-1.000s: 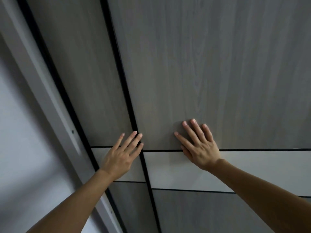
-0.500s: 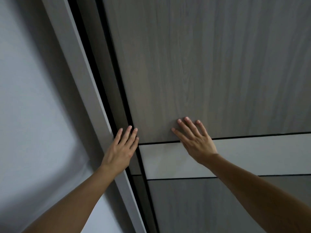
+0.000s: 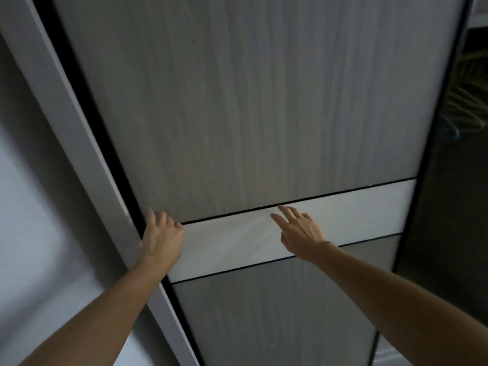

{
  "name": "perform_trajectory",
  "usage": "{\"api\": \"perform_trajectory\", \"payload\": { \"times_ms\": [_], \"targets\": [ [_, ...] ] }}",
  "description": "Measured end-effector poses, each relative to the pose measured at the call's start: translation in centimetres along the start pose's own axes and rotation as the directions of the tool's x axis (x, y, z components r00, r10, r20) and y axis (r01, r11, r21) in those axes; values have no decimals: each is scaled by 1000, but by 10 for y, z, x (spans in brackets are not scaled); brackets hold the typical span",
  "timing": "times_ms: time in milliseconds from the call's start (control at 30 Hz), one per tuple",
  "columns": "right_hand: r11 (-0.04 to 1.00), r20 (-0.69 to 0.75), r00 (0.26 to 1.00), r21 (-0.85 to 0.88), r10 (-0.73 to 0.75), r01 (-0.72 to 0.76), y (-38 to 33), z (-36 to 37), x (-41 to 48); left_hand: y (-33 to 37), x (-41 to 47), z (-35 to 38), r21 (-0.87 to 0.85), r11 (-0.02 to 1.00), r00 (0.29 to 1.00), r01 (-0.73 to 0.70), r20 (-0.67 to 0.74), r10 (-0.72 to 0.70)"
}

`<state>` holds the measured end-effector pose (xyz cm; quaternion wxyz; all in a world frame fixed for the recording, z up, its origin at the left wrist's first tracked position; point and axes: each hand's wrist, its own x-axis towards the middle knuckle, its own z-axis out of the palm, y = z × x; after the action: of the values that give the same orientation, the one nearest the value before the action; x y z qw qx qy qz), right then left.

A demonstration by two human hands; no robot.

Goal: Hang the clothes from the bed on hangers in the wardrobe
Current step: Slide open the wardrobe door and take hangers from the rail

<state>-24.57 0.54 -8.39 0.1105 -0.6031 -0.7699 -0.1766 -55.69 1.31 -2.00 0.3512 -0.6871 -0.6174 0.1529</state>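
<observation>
Two hands were on the door (image 3: 250, 101). Your left hand (image 3: 162, 239) sat at its left edge, fingers close together but blurry. Your right hand (image 3: 301, 231) touched the pale band (image 3: 356, 207), fingers spread. Hangers (image 3: 467, 107) hung in the dark gap on the right.

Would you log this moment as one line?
left hand on door edge | right hand on white band | wardrobe open at right | hangers visible
</observation>
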Motion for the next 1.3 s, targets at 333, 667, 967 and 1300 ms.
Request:
{"api": "perform_trajectory", "payload": {
  "times_ms": [333, 667, 967, 1300],
  "targets": [
    [936, 116, 931, -100, 347, -336, 236, -64, -166, 236, 10, -197, -455, 837, 948, -303, -233, 216],
    [817, 58, 821, -163, 568, -553, 427, -111, -291, 421, 18, -355, -575, 640, 856, -509, -418, 305],
    [839, -15, 842, -75, 539, -539, 523, -87, -229, 498, 105, -401, -494, 653, 810, -575, -456, 369],
    [798, -116, 850, 429, 514, -424, 574, -93, -39, 540, 199, -410, -337, 733, 802, -591, -347, 487]
  ]
}}
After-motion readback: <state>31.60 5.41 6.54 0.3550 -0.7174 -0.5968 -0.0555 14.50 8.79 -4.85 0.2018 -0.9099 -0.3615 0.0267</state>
